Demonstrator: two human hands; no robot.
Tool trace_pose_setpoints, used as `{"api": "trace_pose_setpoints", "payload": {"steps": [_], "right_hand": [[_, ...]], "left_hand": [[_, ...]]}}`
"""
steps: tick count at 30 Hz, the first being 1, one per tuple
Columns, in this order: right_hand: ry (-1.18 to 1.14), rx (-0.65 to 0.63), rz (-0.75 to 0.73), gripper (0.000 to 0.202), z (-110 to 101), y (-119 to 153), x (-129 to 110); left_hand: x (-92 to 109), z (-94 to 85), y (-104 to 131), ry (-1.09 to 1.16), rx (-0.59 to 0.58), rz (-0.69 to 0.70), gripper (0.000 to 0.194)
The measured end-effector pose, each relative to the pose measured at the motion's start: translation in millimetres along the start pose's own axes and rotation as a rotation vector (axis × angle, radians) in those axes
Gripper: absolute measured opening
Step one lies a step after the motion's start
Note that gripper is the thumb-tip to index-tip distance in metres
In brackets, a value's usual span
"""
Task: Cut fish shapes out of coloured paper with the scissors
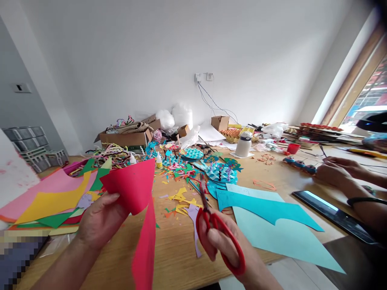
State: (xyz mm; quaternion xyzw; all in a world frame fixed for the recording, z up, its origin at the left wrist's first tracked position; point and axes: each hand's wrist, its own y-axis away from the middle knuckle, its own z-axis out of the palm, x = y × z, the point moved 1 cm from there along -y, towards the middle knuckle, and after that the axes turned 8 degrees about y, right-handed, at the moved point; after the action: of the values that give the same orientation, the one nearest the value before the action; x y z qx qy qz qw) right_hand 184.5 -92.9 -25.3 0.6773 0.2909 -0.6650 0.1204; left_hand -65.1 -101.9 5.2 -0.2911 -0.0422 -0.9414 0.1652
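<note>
My left hand (101, 219) grips a sheet of red paper (133, 185) by its left edge, thumb on the front. The sheet curls over, and a long red strip (145, 249) hangs down from it over the table. To the right, my right hand (225, 241) has its fingers through the red handles of a pair of scissors (208, 217). The blades point up and away, apart from the red paper, and look closed or nearly so. Beneath and between my hands lie yellow paper scraps (179, 195) and a lilac scrap (194, 221).
Coloured paper sheets (51, 205) are stacked at left. Blue paper (266, 205) and a tablet (332, 215) lie at right, near another person's hands (341, 169). Blue-patterned paper crafts (222, 173), a white bottle (243, 145) and a cardboard box (125, 139) stand farther back on the wooden table.
</note>
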Motion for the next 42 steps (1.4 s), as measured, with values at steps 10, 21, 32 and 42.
{"api": "trace_pose_setpoints", "payload": {"steps": [10, 21, 32, 42], "right_hand": [[0.005, 0.238, 0.068, 0.050, 36, -25, -2], [0.131, 0.390, -0.012, 0.040, 64, -41, 4], [0.312, 0.408, -0.194, 0.008, 42, -49, 2], [0.802, 0.340, -0.386, 0.012, 11, -68, -15]], "left_hand": [[-30, 7.1, 12, 0.017, -0.150, -0.076, 0.044], [-52, 5.5, 15, 0.117, -0.050, -0.373, 0.021], [-49, 1.4, 10, 0.126, -0.032, -0.174, 0.025], [-16, -13.7, 16, -0.669, -0.059, 0.047, 0.031]]}}
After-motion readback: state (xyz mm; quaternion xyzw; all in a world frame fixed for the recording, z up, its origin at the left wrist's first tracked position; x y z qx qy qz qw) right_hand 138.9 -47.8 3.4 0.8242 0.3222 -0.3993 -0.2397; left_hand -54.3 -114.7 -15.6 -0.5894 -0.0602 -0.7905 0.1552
